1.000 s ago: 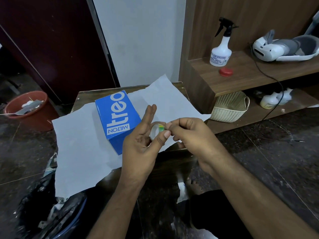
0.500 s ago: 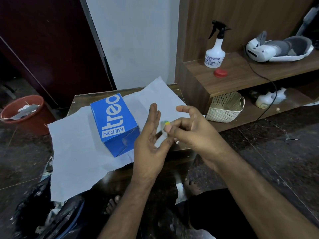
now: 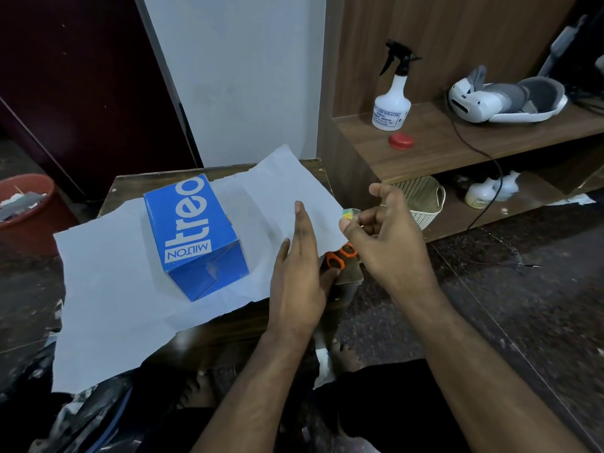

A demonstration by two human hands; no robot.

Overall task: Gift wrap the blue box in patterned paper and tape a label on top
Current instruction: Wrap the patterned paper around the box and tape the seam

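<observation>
The blue box (image 3: 192, 237) lies on a sheet of wrapping paper (image 3: 111, 289) with its plain pale side up, spread over a small wooden table (image 3: 130, 188). My right hand (image 3: 389, 243) pinches a small roll of clear tape (image 3: 351, 213) between thumb and fingers, above the table's right edge. My left hand (image 3: 299, 273) has straight fingers and hovers over the paper's right edge, right of the box. Its thumb is beside the orange-handled scissors (image 3: 340, 256), which are partly hidden under the paper and the hand.
A wooden shelf unit (image 3: 457, 148) stands on the right with a spray bottle (image 3: 392, 99), a red cap (image 3: 401, 140) and a white headset (image 3: 503, 99). A cream basket (image 3: 421, 201) sits underneath. A red bucket (image 3: 26, 207) stands on the floor at left.
My hands have come apart. The tape roll, held between both hands before, is now in my right hand alone, moved right. My left hand dropped toward the paper, and the scissors came into view.
</observation>
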